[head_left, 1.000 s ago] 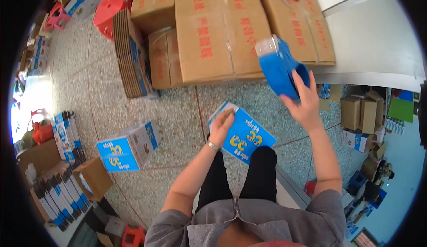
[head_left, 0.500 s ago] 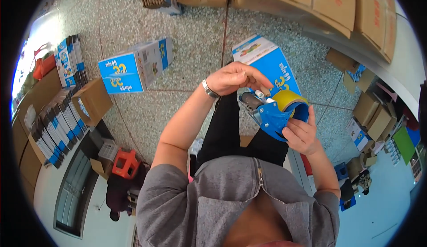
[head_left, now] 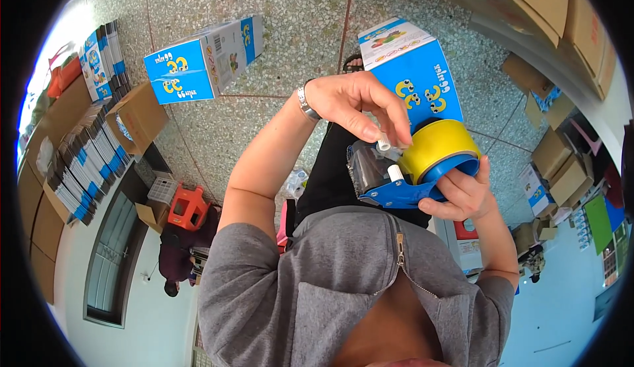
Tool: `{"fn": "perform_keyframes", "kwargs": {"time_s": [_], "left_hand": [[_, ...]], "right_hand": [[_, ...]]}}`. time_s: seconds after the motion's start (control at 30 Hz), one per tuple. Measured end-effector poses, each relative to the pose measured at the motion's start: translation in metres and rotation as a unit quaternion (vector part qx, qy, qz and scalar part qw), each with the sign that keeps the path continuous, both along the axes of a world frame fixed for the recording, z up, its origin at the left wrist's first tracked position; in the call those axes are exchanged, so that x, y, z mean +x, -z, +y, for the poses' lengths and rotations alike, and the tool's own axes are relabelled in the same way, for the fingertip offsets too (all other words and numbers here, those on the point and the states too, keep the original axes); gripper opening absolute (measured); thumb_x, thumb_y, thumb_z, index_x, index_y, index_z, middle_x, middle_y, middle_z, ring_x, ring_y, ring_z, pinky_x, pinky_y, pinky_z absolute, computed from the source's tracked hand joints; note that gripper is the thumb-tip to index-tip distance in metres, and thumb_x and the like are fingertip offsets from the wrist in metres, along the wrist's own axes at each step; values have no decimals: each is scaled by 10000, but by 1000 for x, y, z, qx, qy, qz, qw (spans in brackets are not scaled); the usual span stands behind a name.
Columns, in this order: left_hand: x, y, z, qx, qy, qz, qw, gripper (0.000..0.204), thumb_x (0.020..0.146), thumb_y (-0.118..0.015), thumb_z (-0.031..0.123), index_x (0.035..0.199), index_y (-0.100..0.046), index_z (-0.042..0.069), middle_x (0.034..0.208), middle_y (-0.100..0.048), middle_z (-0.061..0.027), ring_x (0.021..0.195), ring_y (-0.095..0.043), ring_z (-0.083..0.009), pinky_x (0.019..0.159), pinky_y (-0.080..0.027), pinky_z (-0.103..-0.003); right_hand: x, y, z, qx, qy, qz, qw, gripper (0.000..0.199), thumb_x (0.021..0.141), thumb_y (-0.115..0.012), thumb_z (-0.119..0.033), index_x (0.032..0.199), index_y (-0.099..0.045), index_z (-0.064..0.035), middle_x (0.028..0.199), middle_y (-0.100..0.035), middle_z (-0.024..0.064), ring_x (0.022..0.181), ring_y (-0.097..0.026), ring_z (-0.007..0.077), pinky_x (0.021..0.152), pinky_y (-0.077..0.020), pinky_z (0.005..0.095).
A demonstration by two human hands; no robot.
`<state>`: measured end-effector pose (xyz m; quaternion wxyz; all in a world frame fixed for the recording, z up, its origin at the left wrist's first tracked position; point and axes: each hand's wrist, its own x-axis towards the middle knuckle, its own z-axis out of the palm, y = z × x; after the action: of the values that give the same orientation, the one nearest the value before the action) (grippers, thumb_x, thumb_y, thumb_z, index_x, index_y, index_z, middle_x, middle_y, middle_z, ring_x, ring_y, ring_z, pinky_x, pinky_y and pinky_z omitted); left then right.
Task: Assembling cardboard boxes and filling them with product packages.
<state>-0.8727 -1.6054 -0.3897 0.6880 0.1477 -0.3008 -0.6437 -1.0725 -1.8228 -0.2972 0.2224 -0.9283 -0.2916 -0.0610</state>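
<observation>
My right hand [head_left: 464,194] grips a blue tape dispenser [head_left: 401,194] from the right, fingers inside the blue hub of its yellow tape roll [head_left: 441,147]. The dispenser hangs tilted in front of my lap, its toothed, clear-guarded end to the left. My left hand [head_left: 360,106], a silver watch at the wrist, is curled over the dispenser. Its thumb tip meets a white roller [head_left: 383,144] and its fingertips come down beside the yellow roll. Whatever lies between those fingertips is too small to make out. Just beyond stands a blue-and-white printed carton [head_left: 422,79].
Another blue-and-white carton [head_left: 179,70] stands on the speckled floor to the left. Flattened cartons [head_left: 86,169] are stacked at the far left, near a red stool [head_left: 189,206] and another person [head_left: 173,258]. Big brown boxes [head_left: 538,3] line the upper right.
The dispenser has turned in my right hand, showing more of the yellow roll, with its toothed end swung left. My left thumb has come down onto the white roller. The view has shifted slightly.
</observation>
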Motion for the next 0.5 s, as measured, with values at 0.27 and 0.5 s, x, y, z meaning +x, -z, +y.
{"fn": "perform_keyframes", "kwargs": {"time_s": [0.27, 0.5], "left_hand": [[16, -13, 6, 1, -25, -107, 994, 289, 787, -744, 197, 1030, -713, 44, 1189, -581, -161, 1125, -537, -264, 986, -390, -389], [16, -16, 13, 15, -17, -153, 988, 279, 746, -783, 180, 999, -733, 72, 1201, -568, -173, 1126, -537, -285, 972, -400, -391]], "right_hand": [[-9, -1, -2, 17, 22, 45, 999, 539, 905, -594, -279, 1372, -362, -415, 940, -651, -37, 901, -634, 123, 1124, -113, 611], [-10, 2, -1, 42, 20, 66, 997, 522, 880, -623, -257, 1336, -409, -393, 938, -651, -32, 901, -637, 137, 1121, -118, 615]]}}
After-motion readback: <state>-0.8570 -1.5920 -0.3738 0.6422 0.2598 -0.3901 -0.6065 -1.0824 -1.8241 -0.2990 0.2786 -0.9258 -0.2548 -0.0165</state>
